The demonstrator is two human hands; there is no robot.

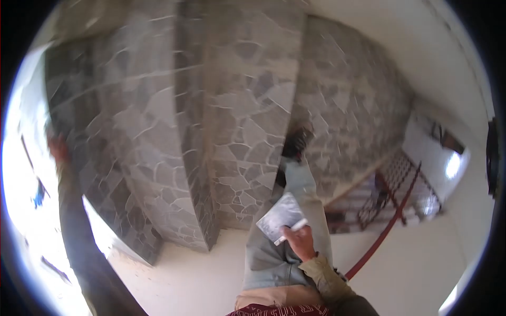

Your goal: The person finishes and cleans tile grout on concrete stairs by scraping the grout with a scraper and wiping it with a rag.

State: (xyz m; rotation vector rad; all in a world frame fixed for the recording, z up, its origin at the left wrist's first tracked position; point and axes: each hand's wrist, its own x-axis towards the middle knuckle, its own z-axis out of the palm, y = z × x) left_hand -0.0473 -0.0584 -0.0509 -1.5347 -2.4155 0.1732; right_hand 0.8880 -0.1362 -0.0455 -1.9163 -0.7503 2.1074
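Note:
Low in front of my legs, my right hand (300,241) is closed on a flat, square grey-and-white piece (280,217) with a mottled face. The thumb lies over it, and a white edge shows by the fingers. My left arm stretches far to the left, where my left hand (59,147) is at the outer edge of the stone-patterned stairs (153,116). Motion and glare blur its fingers. One shoe (297,145) rests on a step, below the grey trousers (274,258).
Grey stone-patterned steps rise across the view, with sharp edges. A red handrail (382,237) slopes at the right beside dark metal railing (392,181). A pale wall (416,253) stands at lower right. Bright light fills the left side.

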